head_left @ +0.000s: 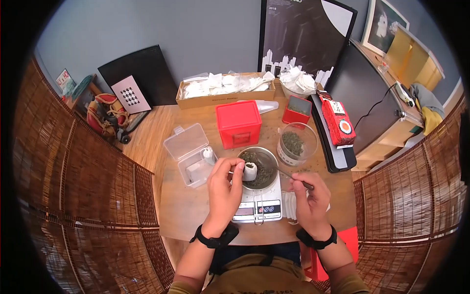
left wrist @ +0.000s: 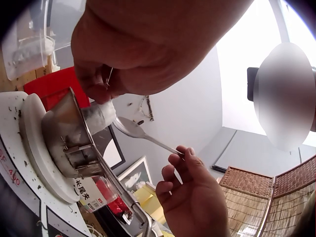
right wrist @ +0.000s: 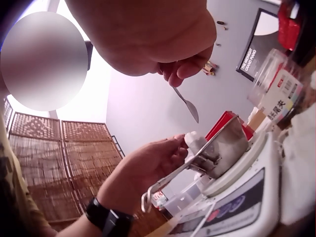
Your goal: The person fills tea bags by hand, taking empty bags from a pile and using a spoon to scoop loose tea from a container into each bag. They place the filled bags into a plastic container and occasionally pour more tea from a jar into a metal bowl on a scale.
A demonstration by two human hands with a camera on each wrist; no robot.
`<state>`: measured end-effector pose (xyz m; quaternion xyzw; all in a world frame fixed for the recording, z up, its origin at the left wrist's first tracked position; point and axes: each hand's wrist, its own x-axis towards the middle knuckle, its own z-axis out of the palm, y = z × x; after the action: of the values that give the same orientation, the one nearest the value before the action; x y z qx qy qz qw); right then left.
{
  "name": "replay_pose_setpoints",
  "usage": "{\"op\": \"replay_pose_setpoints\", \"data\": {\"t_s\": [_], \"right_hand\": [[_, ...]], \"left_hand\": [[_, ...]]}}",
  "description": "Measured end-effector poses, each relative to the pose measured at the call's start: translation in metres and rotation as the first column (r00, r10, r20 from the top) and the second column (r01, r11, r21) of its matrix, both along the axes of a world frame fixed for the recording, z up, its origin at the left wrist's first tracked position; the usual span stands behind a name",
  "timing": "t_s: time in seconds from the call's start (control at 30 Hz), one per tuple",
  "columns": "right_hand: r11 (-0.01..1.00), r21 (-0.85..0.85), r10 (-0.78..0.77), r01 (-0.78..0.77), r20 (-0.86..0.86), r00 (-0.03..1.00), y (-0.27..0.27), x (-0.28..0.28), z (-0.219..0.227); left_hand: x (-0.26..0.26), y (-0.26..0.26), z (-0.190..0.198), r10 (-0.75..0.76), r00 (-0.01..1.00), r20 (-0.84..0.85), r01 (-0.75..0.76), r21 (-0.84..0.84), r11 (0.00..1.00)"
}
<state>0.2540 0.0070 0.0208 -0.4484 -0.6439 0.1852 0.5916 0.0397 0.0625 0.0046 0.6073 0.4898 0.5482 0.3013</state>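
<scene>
My left hand [head_left: 225,187] pinches a small white pouch [head_left: 250,173] at its side, its open mouth facing up and dark dried leaf showing inside. The pouch stands over a metal pan [head_left: 277,172] with loose dried leaves [head_left: 266,179] in it. That pan sits on a white digital scale [head_left: 240,215], its wire handle pointing towards me. My right hand [head_left: 312,198] grips a metal spoon [left wrist: 129,127] by the handle. In the left wrist view, the spoon's bowl overlaps the edge of the pouch's mouth.
A clear jar [head_left: 298,159] of dried leaves stands right of the pan. Behind are a red lidded box [head_left: 238,120], a small red tin [head_left: 296,117] and a cardboard box [head_left: 223,100] of white pouches. An open plastic case [head_left: 188,147] lies left; flat white pouches [head_left: 290,208] lie near my right hand.
</scene>
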Motion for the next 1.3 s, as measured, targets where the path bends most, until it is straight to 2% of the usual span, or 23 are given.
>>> {"op": "replay_pose_setpoints", "data": {"t_s": [0.07, 0.1, 0.17, 0.27, 0.33, 0.47, 0.53, 0.6, 0.73, 0.83, 0.97, 1.03, 1.17, 1.23, 1.27, 1.3], "right_hand": [[1.000, -0.006, -0.006, 0.006, 0.026, 1.000, 0.002, 0.001, 0.005], [1.000, 0.028, -0.012, 0.009, 0.093, 0.996, 0.001, 0.001, 0.010], [0.998, 0.062, -0.019, 0.009, 0.158, 0.987, 0.001, -0.001, 0.014], [0.994, 0.101, 0.010, -0.034, 0.228, 0.974, 0.002, -0.002, 0.017], [0.979, 0.194, -0.017, -0.055, 0.355, 0.935, 0.006, -0.002, 0.022], [0.969, 0.225, 0.013, -0.106, 0.382, 0.924, 0.012, -0.004, 0.025], [0.996, 0.004, 0.081, -0.090, 0.401, 0.912, 0.010, -0.005, 0.023], [0.996, 0.002, 0.085, -0.095, 0.434, 0.897, 0.018, -0.013, 0.036], [0.991, -0.020, 0.124, -0.132, 0.486, 0.865, 0.036, -0.028, 0.045], [0.988, -0.020, 0.145, -0.156, 0.501, 0.853, 0.042, -0.036, 0.044], [0.990, -0.018, 0.132, -0.142, 0.505, 0.853, 0.044, -0.042, 0.043], [0.993, -0.024, 0.110, -0.116, 0.547, 0.830, 0.043, -0.045, 0.045], [0.991, -0.014, 0.116, -0.136, 0.608, 0.785, 0.046, -0.047, 0.046], [0.989, -0.013, 0.123, -0.149, 0.637, 0.761, 0.053, -0.050, 0.051], [0.987, -0.014, 0.130, -0.158, 0.642, 0.756, 0.056, -0.052, 0.054], [0.990, 0.000, 0.110, -0.144, 0.647, 0.755, 0.061, -0.055, 0.058]], "left_hand": [[0.004, 0.001, 0.004, -0.010, 0.997, 0.074, 0.015, -0.070, 0.997], [0.004, 0.000, 0.006, -0.010, 0.997, 0.075, 0.015, -0.069, 0.998], [0.003, -0.003, 0.010, -0.123, 0.977, 0.177, 0.158, -0.203, 0.966], [0.009, -0.002, 0.011, -0.086, 0.985, 0.149, 0.102, -0.103, 0.989], [0.010, -0.002, 0.013, -0.083, 0.986, 0.148, 0.099, -0.105, 0.990], [0.013, -0.003, 0.012, -0.089, 0.985, 0.150, 0.101, -0.075, 0.992], [0.015, -0.005, 0.013, -0.097, 0.984, 0.153, 0.105, -0.048, 0.993], [0.016, -0.008, 0.014, -0.102, 0.982, 0.157, 0.107, -0.022, 0.994], [0.017, -0.016, 0.019, -0.067, 0.994, 0.081, 0.064, 0.043, 0.997], [0.012, -0.021, 0.025, -0.047, 0.993, -0.105, 0.065, 0.173, 0.983], [0.012, -0.024, 0.016, -0.031, 0.995, -0.096, 0.050, 0.200, 0.978], [0.010, -0.024, 0.013, 0.035, 0.976, -0.214, 0.021, 0.258, 0.966], [0.006, -0.023, 0.007, 0.036, 0.980, -0.198, 0.018, 0.265, 0.964], [0.004, -0.024, 0.010, -0.025, 1.000, -0.019, 0.028, 0.208, 0.978], [0.001, -0.025, 0.012, -0.016, 1.000, -0.012, 0.018, 0.208, 0.978], [-0.002, -0.028, 0.015, 0.023, 0.997, 0.072, -0.032, 0.130, 0.991]]}}
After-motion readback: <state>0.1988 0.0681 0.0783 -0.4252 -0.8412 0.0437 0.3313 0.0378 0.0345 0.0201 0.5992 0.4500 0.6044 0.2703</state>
